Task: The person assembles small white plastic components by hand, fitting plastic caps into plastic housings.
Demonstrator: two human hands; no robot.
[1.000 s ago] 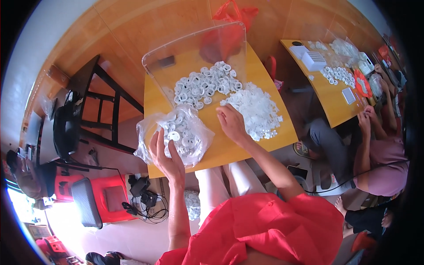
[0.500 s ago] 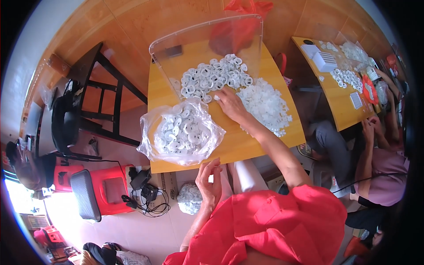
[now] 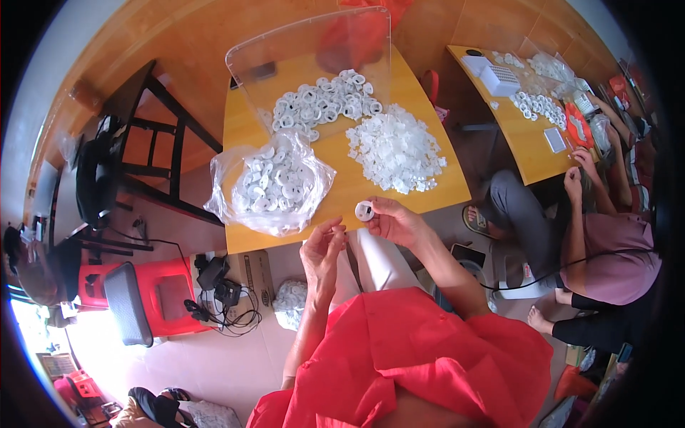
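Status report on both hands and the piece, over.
Right hand pinching one white ring at the table edge. Left hand close beside, grip unclear. Open bag of rings just ahead, nothing blocking.

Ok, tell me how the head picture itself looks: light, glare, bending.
Head view: strong fisheye, so the yellow table edges curve and the corners go black; daylight burns out the floor at lower left; the clear plastic sheet carries a pale sheen; the right hand and its small white ring are sharp; the far table's parts are small.
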